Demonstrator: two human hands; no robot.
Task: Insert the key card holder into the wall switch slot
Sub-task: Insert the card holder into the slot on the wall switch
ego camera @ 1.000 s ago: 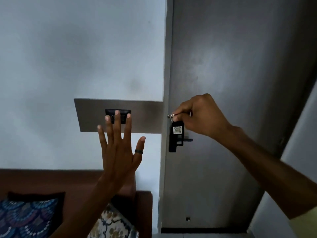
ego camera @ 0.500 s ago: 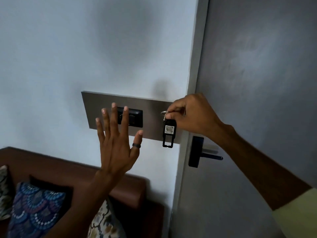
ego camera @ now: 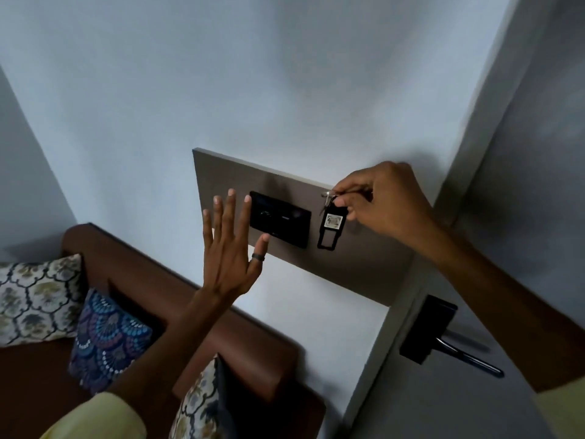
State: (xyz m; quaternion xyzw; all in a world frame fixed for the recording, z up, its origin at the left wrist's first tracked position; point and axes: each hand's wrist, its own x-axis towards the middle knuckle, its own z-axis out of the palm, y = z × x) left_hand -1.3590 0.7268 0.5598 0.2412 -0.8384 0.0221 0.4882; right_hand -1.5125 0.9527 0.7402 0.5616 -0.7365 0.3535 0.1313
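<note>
A black wall switch sits on a grey panel fixed to the white wall. The black key card holder, with a small pale label and a metal ring on top, hangs in front of the panel just right of the switch. My right hand pinches it by its ring. My left hand is raised flat with fingers spread, its fingertips overlapping the switch's left edge. A dark ring sits on one finger.
A grey door with a black handle plate and lever stands to the right. Below left is a brown sofa with patterned cushions.
The view has swung left and tilted. My right hand has carried the key card holder from beside the door across the panel, closer to the switch. My left hand stays spread by the switch.
</note>
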